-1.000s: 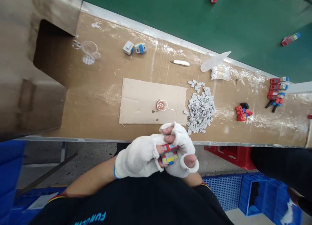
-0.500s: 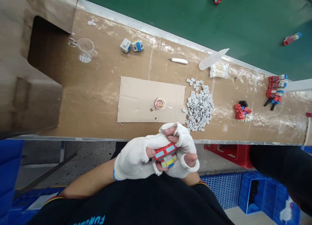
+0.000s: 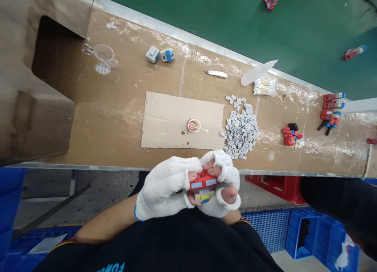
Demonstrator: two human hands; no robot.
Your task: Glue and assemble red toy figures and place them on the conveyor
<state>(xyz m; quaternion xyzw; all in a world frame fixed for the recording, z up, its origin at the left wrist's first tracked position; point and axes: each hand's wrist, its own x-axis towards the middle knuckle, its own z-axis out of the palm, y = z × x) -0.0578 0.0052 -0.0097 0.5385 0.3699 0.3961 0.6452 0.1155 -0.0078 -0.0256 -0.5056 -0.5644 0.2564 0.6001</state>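
Both hands wear white gloves with bare fingertips, just below the table's front edge. Between them is a red toy torso point(image 3: 203, 184) with light blue windows and a grey, yellow and blue lower part. My left hand point(image 3: 169, 187) pinches its left side between thumb and fingers. My right hand point(image 3: 222, 181) is closed round its right side, fingertips on the top and the thumb pointing up. Beyond the hands, a small round cup point(image 3: 193, 125) with a cotton swab in it stands on a cardboard sheet point(image 3: 165, 120). A pile of small grey pieces point(image 3: 241, 130) lies to its right.
A white-handled knife point(image 3: 216, 74), a translucent bottle point(image 3: 257, 72) and bagged swabs point(image 3: 264, 86) lie farther back. Two grey-blue blocks point(image 3: 160, 54) sit at the back left. Red toy parts point(image 3: 291, 134) and assembled figures point(image 3: 332, 109) are right. A dark sleeve point(image 3: 332, 209) shows at right.
The torso has turned to sit more level and shifted slightly right, with its red top more visible. My left fingers have shifted on it. A red toy on the green surface has moved slightly.
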